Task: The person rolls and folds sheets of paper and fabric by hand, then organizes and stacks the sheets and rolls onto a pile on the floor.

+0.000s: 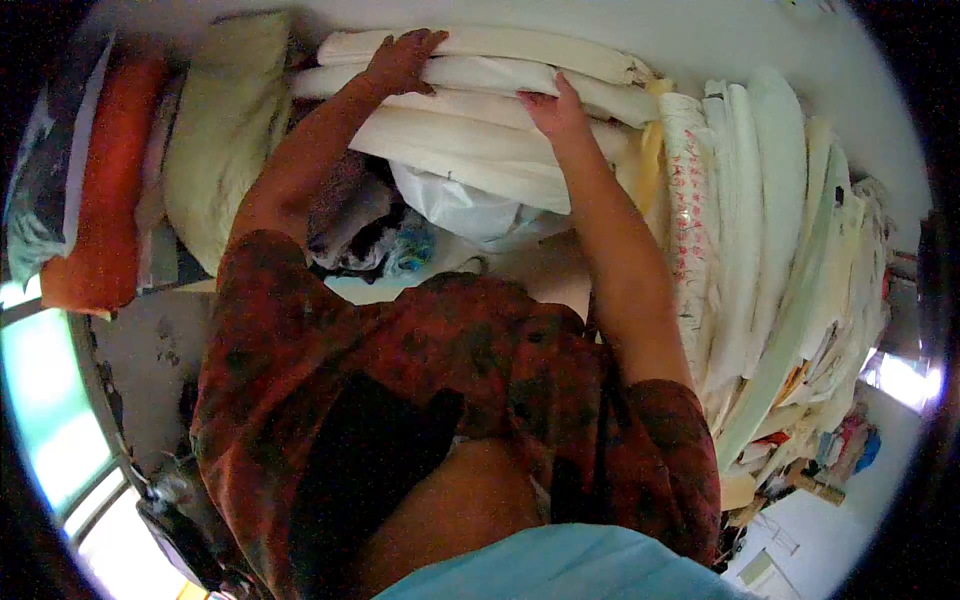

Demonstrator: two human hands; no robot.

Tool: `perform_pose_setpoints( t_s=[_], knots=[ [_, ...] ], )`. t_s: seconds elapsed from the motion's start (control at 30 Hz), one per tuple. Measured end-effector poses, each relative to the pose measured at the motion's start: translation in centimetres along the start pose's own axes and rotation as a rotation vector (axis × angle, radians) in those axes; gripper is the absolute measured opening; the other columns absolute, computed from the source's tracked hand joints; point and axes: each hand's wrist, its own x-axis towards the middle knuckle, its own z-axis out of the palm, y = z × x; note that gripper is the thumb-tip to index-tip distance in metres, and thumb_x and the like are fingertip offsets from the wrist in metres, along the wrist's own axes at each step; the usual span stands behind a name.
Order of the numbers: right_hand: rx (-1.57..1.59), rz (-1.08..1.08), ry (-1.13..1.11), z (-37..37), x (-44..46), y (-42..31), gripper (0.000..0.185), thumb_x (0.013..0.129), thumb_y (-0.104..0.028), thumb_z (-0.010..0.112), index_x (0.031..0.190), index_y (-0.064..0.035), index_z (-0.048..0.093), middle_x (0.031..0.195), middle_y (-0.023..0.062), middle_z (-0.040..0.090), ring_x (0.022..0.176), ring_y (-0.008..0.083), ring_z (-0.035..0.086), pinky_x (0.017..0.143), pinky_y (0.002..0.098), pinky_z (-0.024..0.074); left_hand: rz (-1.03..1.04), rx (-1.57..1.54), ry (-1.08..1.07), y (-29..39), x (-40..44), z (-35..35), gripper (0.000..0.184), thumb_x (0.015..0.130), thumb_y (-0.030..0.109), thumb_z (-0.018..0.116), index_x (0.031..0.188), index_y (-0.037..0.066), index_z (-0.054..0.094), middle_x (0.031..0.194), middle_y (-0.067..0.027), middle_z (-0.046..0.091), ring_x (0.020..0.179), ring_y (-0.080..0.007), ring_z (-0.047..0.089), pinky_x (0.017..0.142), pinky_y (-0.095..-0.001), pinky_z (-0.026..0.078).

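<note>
Pale rolls of cloth or similar sheeting lie stacked sideways in front of me, with a cream roll (500, 42) on top and a white roll (480, 75) just under it. My left hand (405, 62) rests across these upper two, its fingers spread and the thumb lower down. Farther right, my right hand (557, 105) touches the white roll with thumb and fingers apart. Neither hand visibly closes around a roll. Below them, a thicker cream roll (460, 150) lies above a translucent plastic bundle (465, 205).
Upright pale rolls (740, 220) crowd the right side, one wrapped roll (688, 200) bearing red writing. To the left stand an olive roll (225, 140) and an orange-red roll (115, 180). Dark bundled material (350, 215) sits under the stack. A bright window (55, 400) is at lower left.
</note>
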Motion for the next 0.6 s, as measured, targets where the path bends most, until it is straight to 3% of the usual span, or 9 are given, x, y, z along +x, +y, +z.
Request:
perform_pose_setpoints(
  t_s=[0.13, 0.17, 0.27, 0.3, 0.33, 0.4, 0.5, 0.57, 0.6],
  knots=[
    [-0.351, -0.001, -0.164, -4.1, 3.4, 0.1, 0.053, 0.097, -0.037, 0.045, 0.130, 0.0045, 0.039, 0.128, 0.0231, 0.051, 0.121, 0.0372, 0.046, 0.108, 0.0498, 0.0331, 0.039, -0.076, 0.083, -2.1, 2.6, 3.9, 0.082, 0.070, 0.033, 0.080, 0.139, 0.020, 0.039, 0.136, -0.0162, 0.048, 0.125, -0.0350, 0.046, 0.103, -0.0431, 0.040],
    [-0.227, 0.014, -0.137, -4.1, 4.6, 0.4, 0.054, 0.099, -0.034, 0.042, 0.129, 0.0105, 0.037, 0.130, 0.0287, 0.045, 0.123, 0.0427, 0.043, 0.107, 0.0564, 0.0330, 0.037, -0.060, 0.081, -2.4, 3.0, 3.8, 0.077, 0.071, 0.032, 0.079, 0.138, 0.019, 0.042, 0.134, -0.0160, 0.049, 0.122, -0.0347, 0.049, 0.101, -0.0425, 0.042],
    [-0.021, 0.041, -0.246, -3.6, 6.0, 1.9, 0.043, 0.101, -0.027, 0.040, 0.132, 0.0034, 0.035, 0.130, 0.0215, 0.047, 0.123, 0.0359, 0.045, 0.105, 0.0490, 0.0396, 0.090, -0.111, 0.088, -3.6, 2.0, 1.6, 0.058, 0.078, 0.023, 0.073, 0.130, 0.014, 0.050, 0.124, -0.0132, 0.055, 0.115, -0.0323, 0.053, 0.095, -0.0407, 0.046],
    [-0.624, -0.266, -0.374, -2.1, 4.0, 2.7, 0.038, 0.101, -0.024, 0.038, 0.128, 0.0009, 0.038, 0.127, 0.0184, 0.049, 0.120, 0.0346, 0.048, 0.102, 0.0487, 0.0432, 0.036, -0.134, 0.066, -3.3, 1.3, 0.3, 0.058, 0.077, 0.019, 0.073, 0.129, 0.013, 0.049, 0.122, -0.0133, 0.056, 0.112, -0.0331, 0.055, 0.092, -0.0413, 0.047],
    [0.096, -0.010, -0.285, -1.7, 5.3, 3.5, 0.035, 0.100, -0.024, 0.041, 0.128, -0.0043, 0.040, 0.127, 0.0174, 0.049, 0.116, 0.0351, 0.050, 0.100, 0.0528, 0.0435, 0.076, -0.166, 0.104, -4.1, 0.9, 0.4, 0.061, 0.075, 0.019, 0.075, 0.129, 0.012, 0.049, 0.123, -0.0132, 0.056, 0.109, -0.0328, 0.056, 0.091, -0.0411, 0.047],
    [0.126, 0.069, 0.009, 1.3, 3.5, 1.6, 0.033, 0.099, -0.025, 0.043, 0.128, -0.0093, 0.041, 0.126, 0.0164, 0.048, 0.117, 0.0348, 0.048, 0.098, 0.0578, 0.0425, 0.062, -0.235, 0.078, -1.8, 1.8, -1.3, 0.067, 0.071, 0.019, 0.079, 0.130, 0.010, 0.048, 0.122, -0.0133, 0.057, 0.106, -0.0325, 0.058, 0.089, -0.0408, 0.048],
    [-0.247, -0.031, -0.255, -1.0, 4.6, 1.8, 0.036, 0.095, -0.030, 0.051, 0.125, -0.0110, 0.044, 0.127, 0.0159, 0.047, 0.116, 0.0349, 0.048, 0.098, 0.0603, 0.0402, -0.038, -0.332, -0.061, 1.6, 1.6, -4.8, 0.077, 0.065, 0.019, 0.082, 0.132, 0.009, 0.046, 0.121, -0.0138, 0.058, 0.103, -0.0327, 0.059, 0.088, -0.0410, 0.049],
    [-0.212, 0.136, 0.026, 0.3, 4.3, 1.8, 0.040, 0.092, -0.034, 0.055, 0.123, -0.0106, 0.044, 0.123, 0.0150, 0.048, 0.112, 0.0334, 0.050, 0.096, 0.0597, 0.0419, 0.050, -0.410, -0.065, 1.0, 2.1, -3.4, 0.082, 0.062, 0.019, 0.084, 0.133, 0.009, 0.045, 0.120, -0.0142, 0.059, 0.105, -0.0326, 0.059, 0.087, -0.0412, 0.049],
    [-0.174, 0.205, 0.174, 0.2, 3.7, 1.2, 0.042, 0.091, -0.036, 0.057, 0.122, -0.0104, 0.045, 0.122, 0.0145, 0.048, 0.111, 0.0327, 0.050, 0.094, 0.0594, 0.0428, 0.140, -0.197, 0.157, -1.4, 3.4, 2.0, 0.079, 0.064, 0.015, 0.082, 0.133, 0.011, 0.046, 0.120, -0.0142, 0.059, 0.101, -0.0334, 0.060, 0.084, -0.0421, 0.049]
  ],
)
